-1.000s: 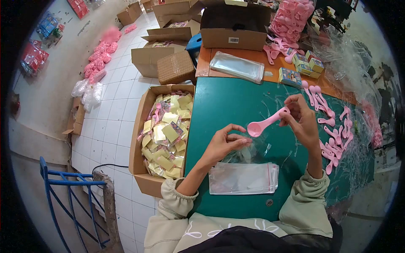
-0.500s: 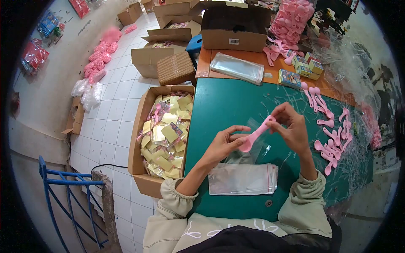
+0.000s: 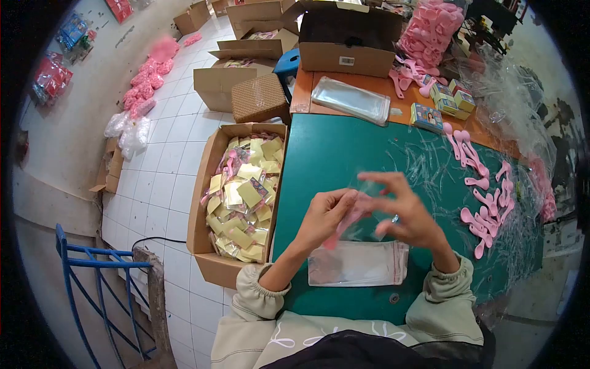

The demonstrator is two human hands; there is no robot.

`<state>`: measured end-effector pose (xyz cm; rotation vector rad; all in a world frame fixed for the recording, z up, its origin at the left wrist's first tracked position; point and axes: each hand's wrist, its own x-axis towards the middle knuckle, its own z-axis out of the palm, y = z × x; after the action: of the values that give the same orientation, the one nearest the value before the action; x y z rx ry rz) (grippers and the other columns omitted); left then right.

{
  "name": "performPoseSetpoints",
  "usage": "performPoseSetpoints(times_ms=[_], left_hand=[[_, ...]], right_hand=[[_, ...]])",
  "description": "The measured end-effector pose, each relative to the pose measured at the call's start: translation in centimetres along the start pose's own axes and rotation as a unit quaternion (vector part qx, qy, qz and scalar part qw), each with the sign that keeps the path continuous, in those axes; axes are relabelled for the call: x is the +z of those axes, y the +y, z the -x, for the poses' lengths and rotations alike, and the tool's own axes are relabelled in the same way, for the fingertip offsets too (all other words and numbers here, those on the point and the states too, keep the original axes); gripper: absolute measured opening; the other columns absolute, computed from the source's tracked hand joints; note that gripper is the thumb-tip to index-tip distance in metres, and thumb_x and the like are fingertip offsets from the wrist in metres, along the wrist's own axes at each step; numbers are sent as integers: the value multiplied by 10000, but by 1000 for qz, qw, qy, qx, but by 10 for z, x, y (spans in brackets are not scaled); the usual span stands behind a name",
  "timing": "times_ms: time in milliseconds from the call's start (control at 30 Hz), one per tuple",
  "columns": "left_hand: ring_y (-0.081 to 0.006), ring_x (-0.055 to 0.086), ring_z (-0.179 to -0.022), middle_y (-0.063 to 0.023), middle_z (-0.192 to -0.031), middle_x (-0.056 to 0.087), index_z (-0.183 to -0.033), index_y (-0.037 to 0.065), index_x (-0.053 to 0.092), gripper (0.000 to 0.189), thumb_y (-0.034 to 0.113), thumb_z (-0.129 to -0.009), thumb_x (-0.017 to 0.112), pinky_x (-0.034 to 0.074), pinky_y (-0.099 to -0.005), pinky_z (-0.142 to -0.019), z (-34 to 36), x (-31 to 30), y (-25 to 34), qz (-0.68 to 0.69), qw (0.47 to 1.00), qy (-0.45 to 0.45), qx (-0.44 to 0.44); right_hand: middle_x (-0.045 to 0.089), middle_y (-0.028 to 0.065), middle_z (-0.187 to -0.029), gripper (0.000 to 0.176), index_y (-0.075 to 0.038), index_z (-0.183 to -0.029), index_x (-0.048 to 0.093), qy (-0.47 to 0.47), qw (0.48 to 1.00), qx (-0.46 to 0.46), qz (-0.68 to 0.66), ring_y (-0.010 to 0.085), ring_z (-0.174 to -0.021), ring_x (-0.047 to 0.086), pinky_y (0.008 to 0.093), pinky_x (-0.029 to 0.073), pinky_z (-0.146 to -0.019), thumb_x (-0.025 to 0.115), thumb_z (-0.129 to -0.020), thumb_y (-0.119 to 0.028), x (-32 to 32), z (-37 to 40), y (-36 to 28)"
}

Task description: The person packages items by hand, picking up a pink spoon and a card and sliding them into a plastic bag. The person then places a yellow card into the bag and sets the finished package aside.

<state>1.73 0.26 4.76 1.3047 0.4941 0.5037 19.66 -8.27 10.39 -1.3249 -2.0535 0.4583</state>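
Observation:
My left hand (image 3: 324, 216) pinches a pink plastic spoon (image 3: 348, 221) that looks to be inside a clear plastic bag (image 3: 364, 229). The spoon slants, with its lower end toward me. Just to the right is my right hand (image 3: 404, 212), blurred by motion, its fingers spread near the top of the bag. Whether those fingers touch the film is hard to see. Below both hands a stack of clear bags (image 3: 357, 264) lies on the green table (image 3: 332, 147). Loose pink spoons (image 3: 482, 218) are scattered along the right side.
At my left stands a carton (image 3: 206, 246) full of packed pouches with yellow cards. Toward the back are another bag stack (image 3: 350, 100), small card boxes (image 3: 427, 117), a brown box (image 3: 347, 40) and a big bag of pink spoons (image 3: 432, 31). Film scraps (image 3: 424, 166) litter the table.
The spoon has gone from between both hands into the left hand's pinch, lower and apparently in the clear bag. My right hand has released it and moved down with its fingers spread.

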Motion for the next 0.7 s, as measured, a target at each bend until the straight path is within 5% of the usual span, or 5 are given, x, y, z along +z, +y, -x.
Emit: performPoseSetpoints(times_ms=[100,200,267,367,700], left_hand=[[-98,619,-792,-86,-897,664,-1064,-32,606,337,242,-975,431,472,-192,-650,4,-1,9,39,999,-14,11],[-133,633,-838,-118,-924,665,-1077,-34,601,340,244,-973,434,483,-194,-679,4,-4,18,92,995,-2,-24],[-156,638,-861,-137,-942,662,-1084,-34,597,347,253,-971,437,488,-204,-705,4,-7,16,105,994,-14,-28],[-171,639,-879,-151,-959,659,-1102,-33,585,355,265,-968,443,488,-216,-735,4,-10,13,109,993,-31,-25],[-177,625,-938,-162,-1000,651,-1145,-38,550,336,226,-969,441,482,-230,-762,3,-11,14,97,994,-52,-23]], right_hand=[[343,132,-1381,452,-160,-1062,645,-69,996,-53,-35,306,-1185,412,428,432,-893,567,-802,-521,-22,-8,12],[581,119,-1125,405,-110,-1045,665,28,961,75,-264,246,-1020,546,353,450,-855,570,-840,-446,-78,-17,102],[658,105,-801,380,3,-941,644,76,948,292,97,179,-763,628,311,465,-668,558,-861,-358,-119,-20,188],[651,166,-735,361,-4,-832,681,199,851,383,300,262,-705,643,370,469,-638,638,-764,-355,-133,12,288],[653,172,-767,264,-19,-805,668,245,842,397,272,298,-723,639,406,475,-670,691,-693,-257,-122,20,318]])
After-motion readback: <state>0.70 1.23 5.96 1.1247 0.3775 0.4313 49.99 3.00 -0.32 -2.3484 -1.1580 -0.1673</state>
